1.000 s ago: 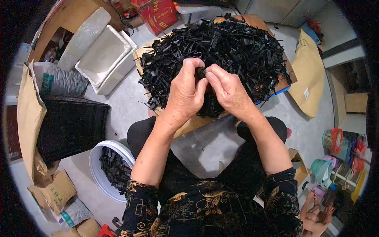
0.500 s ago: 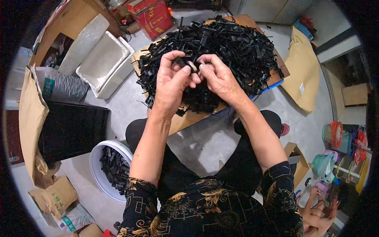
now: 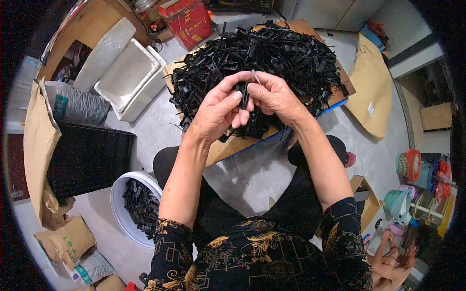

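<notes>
In front of the pile of black plastic parts (image 3: 291,63), my two hands meet around one small black plastic part (image 3: 244,92). My left hand (image 3: 221,107) pinches it between thumb and curled fingers. My right hand (image 3: 277,98) is closed too, its thumb pressed against the part's right side. A thin grey blade-like piece (image 3: 255,76) sticks up by the right index finger; its lower end is hidden. The pile lies on a low cardboard-covered surface (image 3: 225,154).
A white bucket (image 3: 116,199) of similar black parts stands left of my legs. Beyond are a foam box (image 3: 124,80), a black cabinet (image 3: 92,160) and a red carton (image 3: 189,26). A large brown paper sack (image 3: 371,92) lies right. Another person's bare limbs (image 3: 395,264) show lower right.
My hands have come closer together and slightly lower. The black part now stands upright between them, and the thin grey piece shows above the right thumb.
</notes>
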Tool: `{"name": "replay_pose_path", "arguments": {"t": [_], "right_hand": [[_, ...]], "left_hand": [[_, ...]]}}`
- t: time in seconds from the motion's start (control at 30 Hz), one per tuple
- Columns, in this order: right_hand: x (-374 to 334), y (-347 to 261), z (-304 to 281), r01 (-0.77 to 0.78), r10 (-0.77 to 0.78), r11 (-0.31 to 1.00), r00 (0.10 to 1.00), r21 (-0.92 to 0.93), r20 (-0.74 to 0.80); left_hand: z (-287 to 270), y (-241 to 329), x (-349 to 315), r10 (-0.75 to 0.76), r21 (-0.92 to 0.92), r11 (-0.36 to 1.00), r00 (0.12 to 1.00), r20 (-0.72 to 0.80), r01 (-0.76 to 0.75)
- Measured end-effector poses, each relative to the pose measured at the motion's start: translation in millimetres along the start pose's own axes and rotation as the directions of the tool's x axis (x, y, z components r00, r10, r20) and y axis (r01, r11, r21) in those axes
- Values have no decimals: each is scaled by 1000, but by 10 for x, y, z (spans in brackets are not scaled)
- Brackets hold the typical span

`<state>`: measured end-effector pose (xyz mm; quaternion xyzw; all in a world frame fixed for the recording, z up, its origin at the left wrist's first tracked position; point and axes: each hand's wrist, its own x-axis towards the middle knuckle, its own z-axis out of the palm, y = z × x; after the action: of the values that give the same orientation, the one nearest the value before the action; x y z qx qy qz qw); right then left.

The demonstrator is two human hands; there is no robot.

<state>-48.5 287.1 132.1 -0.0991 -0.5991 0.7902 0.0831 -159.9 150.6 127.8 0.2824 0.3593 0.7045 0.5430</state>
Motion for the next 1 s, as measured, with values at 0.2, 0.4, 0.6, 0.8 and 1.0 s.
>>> {"name": "replay_pose_path", "arguments": {"t": [0.2,0.4,0.6,0.8,1.0], "right_hand": [[-8,6,-75,10,-12,998,1000,-62,-26],[57,129,-74,103,-134,958,986,-268,-100],[26,112,106,33,-60,987,984,-159,-167],[38,127,203,-3,-10,997,988,-83,-155],[73,140,206,-6,-7,996,989,-91,-145]], "left_hand": [[60,-39,13,-25,31,999,999,-31,26],[74,-105,10,201,644,761,973,-114,-82],[48,-149,29,332,681,725,917,-219,-99],[49,-139,38,337,650,753,909,-246,-103],[75,-118,61,375,716,689,901,-219,-113]]}}
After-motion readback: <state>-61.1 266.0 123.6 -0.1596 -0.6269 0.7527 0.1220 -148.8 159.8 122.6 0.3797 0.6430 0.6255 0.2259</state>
